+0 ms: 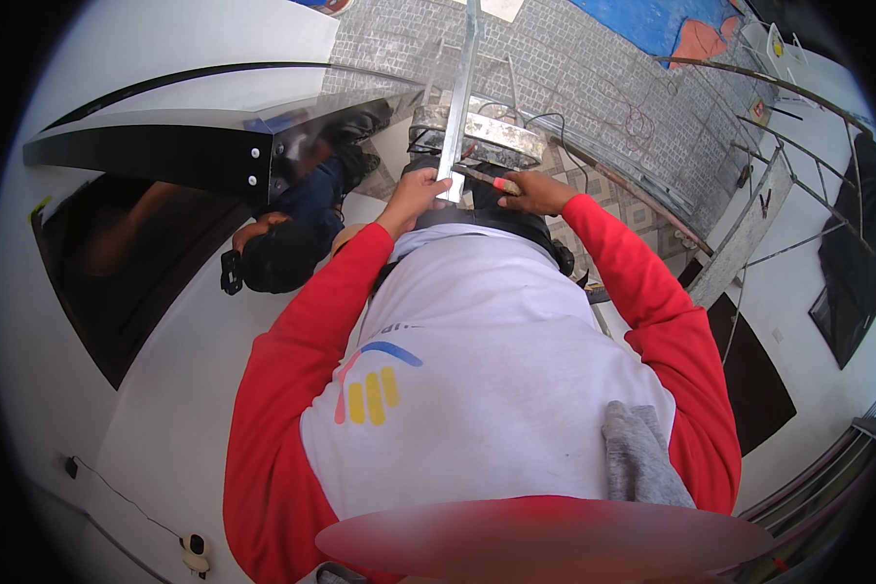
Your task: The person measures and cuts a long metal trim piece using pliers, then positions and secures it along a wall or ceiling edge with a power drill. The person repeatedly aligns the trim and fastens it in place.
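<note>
Brush (484, 177) gripped in right hand (533, 192), left hand (416, 192) closed on metal pole (460, 97)

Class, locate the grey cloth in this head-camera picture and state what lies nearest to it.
The grey cloth lies low on the right side of the head view, on the white shirt, beside the person's right red sleeve.
</note>
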The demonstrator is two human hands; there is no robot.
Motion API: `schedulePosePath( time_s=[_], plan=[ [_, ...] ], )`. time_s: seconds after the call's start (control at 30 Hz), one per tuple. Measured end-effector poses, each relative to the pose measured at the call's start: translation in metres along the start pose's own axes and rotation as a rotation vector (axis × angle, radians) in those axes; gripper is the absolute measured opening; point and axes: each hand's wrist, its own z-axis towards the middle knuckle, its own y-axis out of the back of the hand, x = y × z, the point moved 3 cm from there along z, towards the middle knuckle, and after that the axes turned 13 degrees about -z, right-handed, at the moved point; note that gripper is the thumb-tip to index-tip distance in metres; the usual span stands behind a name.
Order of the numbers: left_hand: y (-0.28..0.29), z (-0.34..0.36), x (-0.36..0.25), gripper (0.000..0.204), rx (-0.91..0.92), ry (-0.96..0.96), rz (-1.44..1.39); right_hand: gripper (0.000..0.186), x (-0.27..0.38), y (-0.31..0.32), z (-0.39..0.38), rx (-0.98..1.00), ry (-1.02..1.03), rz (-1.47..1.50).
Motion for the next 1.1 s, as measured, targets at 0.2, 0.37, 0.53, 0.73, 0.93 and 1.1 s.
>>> schedulePosePath(
  time_s=[0.2,0.37,0.53,0.73,0.93,1.1],
  plan=[
    [0.007,0.005,0.014,0.025,-0.026,-0.063,-0.047,0.052,-0.004,-0.009,0.004,0.020,-0.033,0.129],
    [0.009,-0.002,0.026,0.024,0.022,-0.016,-0.215,0.042,-0.005,-0.029,0.001,-0.075,0.014,0.205],
    [0.007,-0.007,0.028,0.026,0.117,-0.020,-0.409,0.035,-0.009,-0.041,0.007,-0.094,0.039,0.276],
    [0.008,-0.007,0.029,0.023,0.024,-0.019,-0.244,0.038,-0.009,-0.033,0.003,-0.113,0.042,0.171],
    [0.014,0.000,0.033,0.019,-0.074,-0.069,-0.117,0.048,-0.002,-0.025,-0.002,-0.021,0.024,0.110],
    [0.015,0.001,0.026,0.019,-0.155,-0.147,0.062,0.054,0.012,-0.012,-0.012,0.075,0.036,0.134]
  ],
)
